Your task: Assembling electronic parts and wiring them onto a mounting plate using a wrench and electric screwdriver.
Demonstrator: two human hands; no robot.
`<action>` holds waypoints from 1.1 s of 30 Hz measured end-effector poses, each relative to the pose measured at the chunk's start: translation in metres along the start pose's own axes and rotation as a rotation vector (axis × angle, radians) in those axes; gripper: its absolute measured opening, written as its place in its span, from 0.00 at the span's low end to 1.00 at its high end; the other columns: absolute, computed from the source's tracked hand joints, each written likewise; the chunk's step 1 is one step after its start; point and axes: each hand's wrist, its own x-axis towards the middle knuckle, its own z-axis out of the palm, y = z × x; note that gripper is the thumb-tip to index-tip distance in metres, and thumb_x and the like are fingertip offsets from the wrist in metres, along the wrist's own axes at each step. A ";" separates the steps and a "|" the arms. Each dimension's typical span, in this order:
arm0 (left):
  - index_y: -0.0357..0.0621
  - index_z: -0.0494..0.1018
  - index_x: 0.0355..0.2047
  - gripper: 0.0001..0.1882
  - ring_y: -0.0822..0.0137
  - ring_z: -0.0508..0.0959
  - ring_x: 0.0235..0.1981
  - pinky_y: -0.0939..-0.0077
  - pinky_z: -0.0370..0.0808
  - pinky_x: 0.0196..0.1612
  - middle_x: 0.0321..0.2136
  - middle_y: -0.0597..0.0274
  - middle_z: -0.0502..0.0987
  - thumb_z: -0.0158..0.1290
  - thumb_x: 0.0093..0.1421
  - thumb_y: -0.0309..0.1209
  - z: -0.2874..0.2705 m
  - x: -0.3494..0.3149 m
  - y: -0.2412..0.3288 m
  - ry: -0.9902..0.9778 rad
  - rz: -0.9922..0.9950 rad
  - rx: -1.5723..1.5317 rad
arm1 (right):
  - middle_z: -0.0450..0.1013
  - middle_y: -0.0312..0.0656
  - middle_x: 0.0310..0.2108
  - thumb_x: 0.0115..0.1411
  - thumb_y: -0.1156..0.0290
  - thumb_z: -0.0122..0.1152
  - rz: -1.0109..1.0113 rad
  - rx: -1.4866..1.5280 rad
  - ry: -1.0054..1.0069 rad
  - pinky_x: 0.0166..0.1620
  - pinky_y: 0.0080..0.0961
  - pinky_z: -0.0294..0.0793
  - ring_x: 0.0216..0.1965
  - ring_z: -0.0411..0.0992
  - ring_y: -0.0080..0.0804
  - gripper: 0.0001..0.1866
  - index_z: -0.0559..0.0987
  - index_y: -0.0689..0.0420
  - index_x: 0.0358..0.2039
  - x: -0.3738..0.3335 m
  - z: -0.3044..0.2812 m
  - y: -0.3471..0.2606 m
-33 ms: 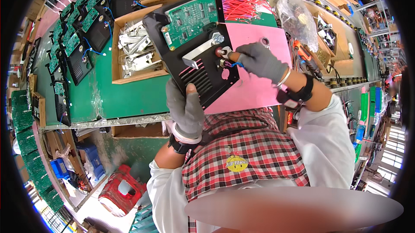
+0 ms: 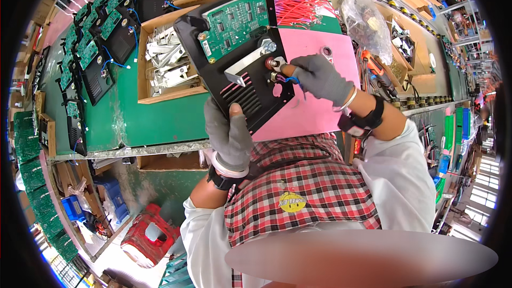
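Observation:
My left hand (image 2: 229, 133) is closed on the lower left edge of a black panel (image 2: 256, 109), its thumb on the front near the slots. The panel is tilted above the table. It carries a green circuit board (image 2: 237, 21), a bent silver bracket (image 2: 245, 66) with a bolt at its upper end, and a dark red terminal (image 2: 269, 62). My right hand (image 2: 322, 77) pinches a small shiny metal part (image 2: 277, 64) against that terminal; its exact kind I cannot make out. Just below the fingertips are a second metal fitting (image 2: 276, 77) and a blue wire (image 2: 292, 80). Both hands wear grey gloves with bare fingertips.
A pink mat (image 2: 314, 112) lies under the panel, with metal rings (image 2: 326, 51) on it. Left stands a box of silver brackets (image 2: 143, 69); several board-fitted panels (image 2: 101, 42) lie beyond. Red wires (image 2: 301, 10) lie behind, orange-handled tools (image 2: 373, 64) to the right.
My right hand and wrist have shifted slightly left. The panel's upper end has moved a little left and up; my left hand keeps its hold.

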 end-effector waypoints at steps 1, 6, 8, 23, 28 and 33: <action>0.32 0.62 0.47 0.16 0.75 0.67 0.34 0.82 0.65 0.41 0.36 0.62 0.70 0.40 0.58 0.23 0.000 -0.001 0.000 0.016 0.065 0.024 | 0.69 0.43 0.13 0.57 0.63 0.45 0.114 0.172 0.084 0.21 0.25 0.65 0.12 0.66 0.29 0.16 0.77 0.61 0.27 -0.005 0.010 -0.005; 0.34 0.62 0.44 0.14 0.75 0.67 0.30 0.82 0.66 0.36 0.32 0.62 0.70 0.40 0.58 0.23 0.001 0.003 -0.009 0.017 0.161 0.202 | 0.67 0.41 0.11 0.60 0.60 0.45 0.080 0.129 0.160 0.17 0.25 0.66 0.10 0.66 0.28 0.17 0.75 0.61 0.31 -0.006 0.022 0.001; 0.35 0.63 0.41 0.11 0.76 0.67 0.26 0.82 0.67 0.30 0.29 0.63 0.71 0.40 0.58 0.23 0.000 0.002 -0.007 0.053 0.201 0.158 | 0.67 0.41 0.12 0.59 0.61 0.45 0.099 0.083 0.089 0.17 0.24 0.66 0.10 0.67 0.28 0.16 0.75 0.61 0.32 -0.011 0.007 0.000; 0.34 0.64 0.41 0.11 0.77 0.66 0.25 0.84 0.67 0.29 0.28 0.63 0.71 0.41 0.57 0.21 0.004 -0.001 -0.009 0.052 0.124 0.092 | 0.67 0.41 0.17 0.53 0.59 0.52 -0.441 -0.961 0.088 0.23 0.36 0.67 0.21 0.69 0.39 0.10 0.72 0.51 0.27 0.005 -0.050 -0.022; 0.33 0.64 0.42 0.12 0.76 0.67 0.28 0.83 0.67 0.33 0.30 0.61 0.71 0.41 0.56 0.21 0.006 -0.003 -0.002 0.079 0.071 0.029 | 0.68 0.43 0.17 0.55 0.58 0.50 -0.344 -0.789 -0.026 0.26 0.38 0.67 0.23 0.70 0.41 0.11 0.74 0.51 0.27 0.008 -0.040 -0.014; 0.33 0.64 0.42 0.12 0.75 0.68 0.29 0.81 0.68 0.34 0.31 0.61 0.71 0.41 0.56 0.20 0.002 -0.006 -0.020 0.070 0.115 0.113 | 0.68 0.40 0.15 0.58 0.60 0.47 0.365 0.179 -0.142 0.16 0.24 0.66 0.14 0.68 0.27 0.15 0.73 0.60 0.34 -0.011 -0.005 -0.015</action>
